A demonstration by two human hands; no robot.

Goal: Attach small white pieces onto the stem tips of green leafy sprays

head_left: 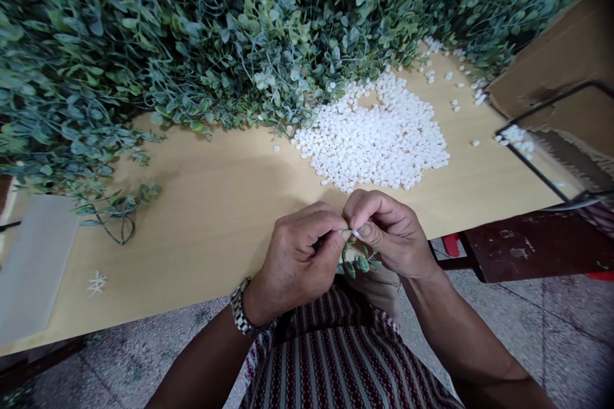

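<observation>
My left hand [302, 254] pinches the thin green stem of an artificial leaf sprig [359, 261], whose small leaves hang below my fingers. Close against it, my right hand [391, 230] is closed on a tiny white plastic piece [355, 233] at the end of that stem. Both hands meet just over the table's front edge. Beyond them lies a spread pile of small white plastic pieces [378, 134]. Most of the sprig's stem is hidden behind my fingers.
A thick heap of artificial greenery [215, 32] fills the back of the table [206, 204]. A torn cardboard box [561, 70] and black wire frame [532, 169] stand at right. To the left are a translucent sheet [41, 262] and a white star-shaped piece [96, 283].
</observation>
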